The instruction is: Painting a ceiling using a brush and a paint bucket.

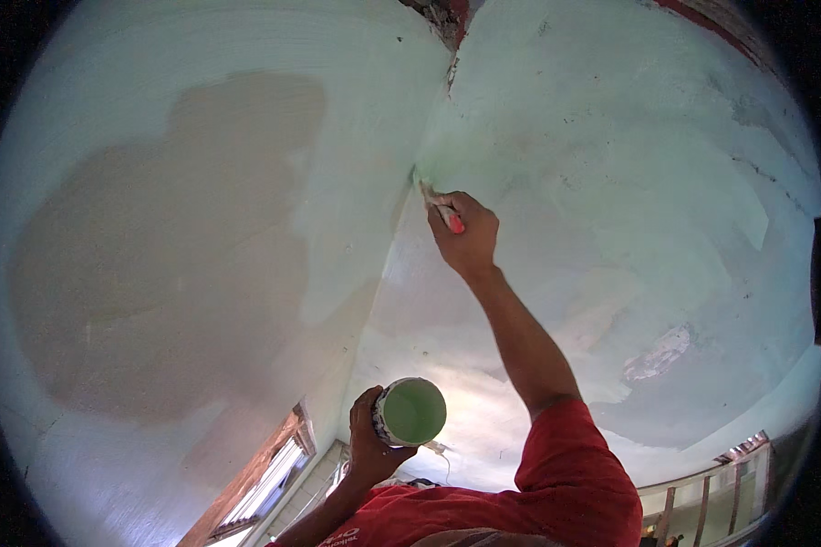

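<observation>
My right hand (pixel 468 235) is raised high and closed around a paintbrush (pixel 451 217) with a red handle end. The bristles touch the wall near the corner where two walls meet. Pale green paint covers parts of the right wall (pixel 648 191) around the brush. Lower down, my left hand (pixel 372 445) grips a round paint tub (pixel 414 412) from its left side. Light green paint shows inside the tub, whose mouth faces the camera.
A large bare grey-brown patch (pixel 192 264) spreads over the left wall. Broken edging (pixel 445 20) shows above the corner. A wood-framed window (pixel 263 483) is at lower left, and a railing with upright bars (pixel 705 500) at lower right.
</observation>
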A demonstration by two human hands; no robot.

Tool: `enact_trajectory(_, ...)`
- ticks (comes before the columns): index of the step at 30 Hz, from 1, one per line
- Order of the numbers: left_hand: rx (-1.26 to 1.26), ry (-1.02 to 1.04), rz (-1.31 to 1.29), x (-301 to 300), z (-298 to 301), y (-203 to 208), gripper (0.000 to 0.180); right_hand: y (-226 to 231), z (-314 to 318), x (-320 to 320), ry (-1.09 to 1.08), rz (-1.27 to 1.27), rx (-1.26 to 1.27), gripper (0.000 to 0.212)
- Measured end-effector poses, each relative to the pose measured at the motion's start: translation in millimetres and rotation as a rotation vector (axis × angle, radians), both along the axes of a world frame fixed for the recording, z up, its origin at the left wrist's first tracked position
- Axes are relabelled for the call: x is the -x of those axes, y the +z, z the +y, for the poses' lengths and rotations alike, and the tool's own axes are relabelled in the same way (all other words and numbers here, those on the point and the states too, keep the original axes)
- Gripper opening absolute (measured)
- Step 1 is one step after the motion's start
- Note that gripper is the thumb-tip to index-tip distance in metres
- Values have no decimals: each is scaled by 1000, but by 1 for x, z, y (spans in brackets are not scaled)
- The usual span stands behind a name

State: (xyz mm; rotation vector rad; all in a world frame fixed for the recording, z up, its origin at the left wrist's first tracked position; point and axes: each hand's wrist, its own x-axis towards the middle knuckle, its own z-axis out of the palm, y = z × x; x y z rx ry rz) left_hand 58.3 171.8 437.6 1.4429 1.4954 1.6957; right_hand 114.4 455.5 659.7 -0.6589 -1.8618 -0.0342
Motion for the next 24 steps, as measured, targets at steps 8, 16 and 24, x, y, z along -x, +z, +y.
enact_trajectory(8, -44, -38, -7, 2, 5, -5, 107, 155, 3, 0, -358, -508, -194, 23)
enact_trajectory(16, 3, -46, -35, 0, 5, -6, 108, 235, -35, -32, -416, -257, -816, 15)
enact_trajectory(24, -29, -84, -84, 2, 7, -12, 108, 36, -9, -43, -355, -761, -748, 20)
